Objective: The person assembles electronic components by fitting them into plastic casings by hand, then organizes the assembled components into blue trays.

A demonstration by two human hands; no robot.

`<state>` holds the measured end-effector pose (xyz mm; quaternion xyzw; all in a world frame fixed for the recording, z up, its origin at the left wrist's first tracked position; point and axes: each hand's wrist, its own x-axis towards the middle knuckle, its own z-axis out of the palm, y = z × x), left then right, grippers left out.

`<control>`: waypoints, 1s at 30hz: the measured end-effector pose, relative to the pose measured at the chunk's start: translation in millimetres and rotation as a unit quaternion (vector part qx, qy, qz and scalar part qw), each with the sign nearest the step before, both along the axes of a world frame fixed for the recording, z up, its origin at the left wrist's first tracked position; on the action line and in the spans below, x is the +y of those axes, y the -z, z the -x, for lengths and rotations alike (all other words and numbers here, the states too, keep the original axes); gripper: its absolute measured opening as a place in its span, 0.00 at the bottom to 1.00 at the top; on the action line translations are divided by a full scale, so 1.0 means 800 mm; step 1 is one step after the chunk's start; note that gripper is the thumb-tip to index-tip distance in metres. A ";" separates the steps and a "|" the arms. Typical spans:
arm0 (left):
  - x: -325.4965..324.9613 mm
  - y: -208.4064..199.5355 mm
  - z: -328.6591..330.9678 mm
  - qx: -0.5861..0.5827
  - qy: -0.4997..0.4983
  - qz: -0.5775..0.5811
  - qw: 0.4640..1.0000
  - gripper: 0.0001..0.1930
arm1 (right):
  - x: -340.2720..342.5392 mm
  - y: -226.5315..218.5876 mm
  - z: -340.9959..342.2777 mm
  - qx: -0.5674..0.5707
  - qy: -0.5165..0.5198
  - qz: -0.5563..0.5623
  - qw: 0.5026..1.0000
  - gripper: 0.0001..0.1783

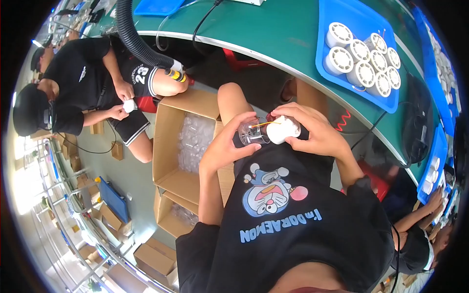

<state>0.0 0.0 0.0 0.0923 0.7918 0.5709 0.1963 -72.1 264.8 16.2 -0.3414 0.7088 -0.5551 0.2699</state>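
Over my lap, my left hand (234, 140) is closed around a clear plastic cup (252, 133) that lies on its side, with small dark parts and wires visible inside. Close beside it, my right hand (315, 131) grips a white round plastic housing (283, 130). Thin yellow and red wires (266, 123) run between the cup and the housing. Both pieces are held up near each other, a small gap apart. Part of the housing is hidden behind my right fingers.
An open cardboard box (166, 146) of clear plastic cups (193, 141) stands left of my legs. On the green bench (278, 34), a blue tray (327, 14) bears several white slotted housings (364, 73). A black hose (134, 46) hangs at upper left, near a seated co-worker (73, 73).
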 end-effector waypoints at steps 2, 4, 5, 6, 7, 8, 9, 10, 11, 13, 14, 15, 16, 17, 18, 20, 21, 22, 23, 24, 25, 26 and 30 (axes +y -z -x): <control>-0.001 -0.002 0.002 0.001 -0.044 -0.033 0.999 0.38 | -0.006 0.004 0.000 0.045 0.017 0.012 0.999 0.34; 0.017 -0.004 0.001 0.003 -0.058 -0.024 0.998 0.37 | 0.004 0.004 0.001 0.070 0.022 0.011 0.997 0.34; 0.026 -0.006 0.001 0.007 -0.072 -0.013 0.997 0.37 | 0.008 0.004 0.002 0.097 0.027 0.013 0.995 0.33; 0.028 -0.006 0.003 0.007 -0.070 -0.012 0.997 0.37 | 0.007 0.004 0.001 0.097 0.029 0.014 0.995 0.33; 0.030 -0.006 0.005 0.024 -0.075 -0.001 0.997 0.37 | 0.006 0.005 0.000 0.046 0.050 0.018 0.998 0.33; 0.032 -0.006 0.006 0.041 -0.080 0.010 0.996 0.37 | 0.005 0.005 -0.001 -0.004 0.069 0.023 0.997 0.32; 0.034 -0.005 0.006 0.042 -0.080 0.010 0.996 0.37 | 0.004 0.008 -0.002 -0.004 0.070 0.024 0.997 0.32; 0.036 -0.004 0.003 0.040 -0.110 -0.009 0.993 0.37 | 0.002 0.013 -0.004 -0.075 0.078 0.084 0.991 0.31; 0.036 -0.002 0.001 0.039 -0.141 -0.028 0.989 0.37 | 0.000 0.018 -0.005 -0.145 0.086 0.143 0.975 0.31; 0.037 0.005 -0.004 0.047 -0.134 -0.049 0.989 0.36 | -0.003 0.027 -0.006 -0.185 0.066 0.164 0.967 0.32; 0.038 0.007 -0.005 0.056 -0.126 -0.071 0.988 0.35 | -0.004 0.030 -0.006 -0.225 0.046 0.184 0.956 0.32; 0.040 0.007 -0.007 0.054 -0.126 -0.071 0.988 0.35 | -0.006 0.031 -0.008 -0.226 0.046 0.183 0.956 0.32; 0.044 0.007 -0.008 0.058 -0.131 -0.062 0.988 0.35 | -0.009 0.032 -0.010 -0.216 0.046 0.174 0.960 0.33; 0.046 0.007 -0.009 0.061 -0.135 -0.053 0.988 0.35 | -0.012 0.033 -0.013 -0.206 0.046 0.165 0.963 0.33; 0.046 0.007 -0.010 0.059 -0.135 -0.053 0.988 0.35 | -0.014 0.028 -0.014 -0.258 0.051 0.196 0.945 0.33; 0.047 0.006 -0.014 0.051 -0.157 -0.079 0.983 0.34 | -0.013 0.029 -0.015 -0.240 0.045 0.190 0.951 0.33; 0.047 0.006 -0.014 0.048 -0.157 -0.080 0.983 0.34 | -0.013 0.030 -0.015 -0.219 0.036 0.185 0.957 0.33; 0.048 0.003 -0.014 0.072 -0.155 -0.056 0.984 0.34 | -0.012 0.030 -0.016 -0.221 0.037 0.184 0.957 0.33; 0.049 0.001 -0.015 0.096 -0.152 -0.031 0.983 0.33 | -0.011 0.029 -0.018 -0.189 0.040 0.171 0.966 0.33; 0.050 -0.004 -0.015 0.093 -0.153 -0.032 0.983 0.33 | -0.010 0.029 -0.019 -0.157 0.042 0.159 0.974 0.34; 0.051 -0.011 -0.015 0.111 -0.143 -0.010 0.983 0.34 | -0.010 0.028 -0.021 -0.159 0.042 0.158 0.974 0.34; 0.052 -0.016 -0.014 0.130 -0.134 0.012 0.982 0.34 | -0.010 0.028 -0.023 -0.168 0.046 0.164 0.971 0.34; 0.057 -0.023 -0.016 0.134 -0.125 0.028 0.983 0.35 | -0.008 0.027 -0.024 -0.150 0.027 0.159 0.976 0.34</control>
